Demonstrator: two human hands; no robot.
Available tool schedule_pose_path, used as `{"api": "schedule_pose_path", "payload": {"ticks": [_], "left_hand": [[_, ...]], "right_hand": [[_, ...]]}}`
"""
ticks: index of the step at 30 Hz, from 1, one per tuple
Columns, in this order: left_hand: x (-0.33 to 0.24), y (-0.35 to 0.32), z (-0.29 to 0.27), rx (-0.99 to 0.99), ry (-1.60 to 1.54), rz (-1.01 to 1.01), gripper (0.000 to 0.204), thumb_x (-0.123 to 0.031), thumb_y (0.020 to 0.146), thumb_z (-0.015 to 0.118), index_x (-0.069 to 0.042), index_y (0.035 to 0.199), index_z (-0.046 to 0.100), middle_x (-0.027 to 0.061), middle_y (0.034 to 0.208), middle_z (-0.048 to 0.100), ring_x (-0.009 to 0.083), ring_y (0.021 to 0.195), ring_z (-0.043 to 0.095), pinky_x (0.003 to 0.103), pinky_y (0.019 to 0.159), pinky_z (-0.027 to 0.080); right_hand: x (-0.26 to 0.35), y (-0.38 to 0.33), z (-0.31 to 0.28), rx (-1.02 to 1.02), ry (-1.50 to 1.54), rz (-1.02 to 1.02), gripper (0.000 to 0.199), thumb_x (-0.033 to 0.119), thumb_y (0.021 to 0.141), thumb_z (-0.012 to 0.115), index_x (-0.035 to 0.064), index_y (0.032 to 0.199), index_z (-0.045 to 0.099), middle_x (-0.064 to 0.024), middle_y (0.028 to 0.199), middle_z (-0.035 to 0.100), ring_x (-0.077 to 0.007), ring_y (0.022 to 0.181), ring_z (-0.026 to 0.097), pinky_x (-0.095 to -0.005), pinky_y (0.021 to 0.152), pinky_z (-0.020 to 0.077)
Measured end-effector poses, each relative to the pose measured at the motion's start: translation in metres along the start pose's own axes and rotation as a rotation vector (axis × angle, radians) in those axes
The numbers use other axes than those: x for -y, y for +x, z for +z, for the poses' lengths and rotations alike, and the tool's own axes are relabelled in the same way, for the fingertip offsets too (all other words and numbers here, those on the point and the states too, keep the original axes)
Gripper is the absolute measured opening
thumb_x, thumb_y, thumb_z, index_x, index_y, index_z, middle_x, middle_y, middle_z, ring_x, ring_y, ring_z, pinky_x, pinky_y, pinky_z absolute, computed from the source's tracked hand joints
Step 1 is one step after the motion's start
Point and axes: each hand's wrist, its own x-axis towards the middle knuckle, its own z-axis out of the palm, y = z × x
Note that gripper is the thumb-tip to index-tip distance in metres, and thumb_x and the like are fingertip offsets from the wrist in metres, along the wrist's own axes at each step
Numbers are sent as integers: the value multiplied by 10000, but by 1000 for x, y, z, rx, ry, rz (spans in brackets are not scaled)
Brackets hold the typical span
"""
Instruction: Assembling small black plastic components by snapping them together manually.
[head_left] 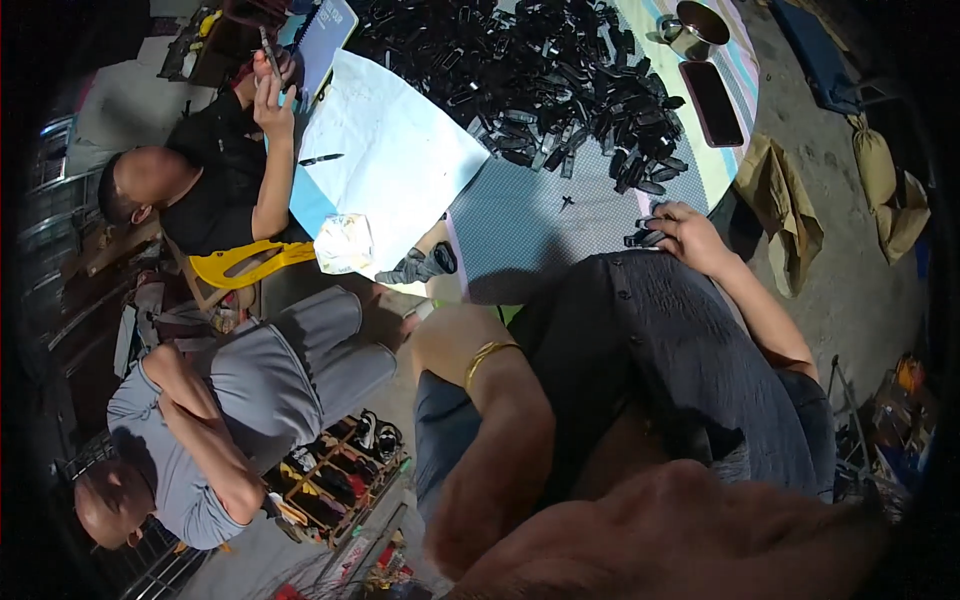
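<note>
My right hand (692, 236) is at the near right edge of the table, its fingers curled round small black plastic pieces (648, 238). My left forearm carries a gold bracelet (487, 362); beyond it, my left hand (452, 335) lies low by my leg below the table edge. Its fingers cannot be made out. A large heap of small black and grey plastic pieces (500, 75) covers the far part of the table. One small black cross-shaped piece (567, 203) lies apart on the patterned tablecloth (530, 230).
White paper sheets (385, 140) with a pen (321, 159) lie left of the heap. A crumpled white packet (343, 243) and dark bundle (425, 262) sit nearer. A phone (711, 104) and metal mug (694, 32) stand right. Two people sit left, one holding a pen.
</note>
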Motion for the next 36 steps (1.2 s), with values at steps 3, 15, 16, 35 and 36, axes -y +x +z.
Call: {"api": "schedule_pose_path", "payload": {"ticks": [3, 15, 16, 35, 36], "left_hand": [[-2, 3, 6, 38, -95, 33, 139, -51, 804, 506, 19, 884, 596, 109, 808, 602, 256, 770, 603, 301, 726, 490], [-14, 2, 15, 150, -416, 131, 134, -100, 811, 510, -11, 857, 598, 115, 804, 596, 256, 758, 601, 309, 697, 490], [-16, 3, 16, 158, -438, 142, 134, -104, 811, 510, -14, 855, 598, 116, 803, 596, 256, 757, 601, 309, 694, 490], [-30, 24, 28, 365, -909, 339, 148, -182, 821, 517, -61, 812, 602, 126, 797, 587, 255, 738, 598, 321, 648, 490], [-32, 24, 27, 376, -924, 339, 150, -186, 821, 517, -63, 810, 602, 126, 796, 587, 255, 737, 598, 321, 646, 490]], "right_hand": [[-2, 0, 6, 13, 47, -26, 344, 150, 668, 665, 53, 995, 617, -88, 1027, 577, -289, 957, 535, -364, 813, 447], [-4, 6, -9, 172, -78, -91, 408, 82, 623, 638, 109, 1026, 583, -79, 1003, 554, -270, 961, 521, -367, 781, 465], [-9, -3, -12, 171, -82, -97, 408, 82, 623, 638, 109, 1026, 583, -79, 1003, 554, -270, 961, 521, -367, 781, 465], [-32, 157, -10, -322, -363, -14, 404, 54, 704, 535, 59, 1107, 537, -120, 1118, 510, -291, 990, 494, -359, 794, 460], [-34, 165, -9, -302, -392, -14, 358, 45, 711, 512, 50, 1065, 564, -117, 1052, 531, -287, 950, 505, -359, 776, 460]]}}
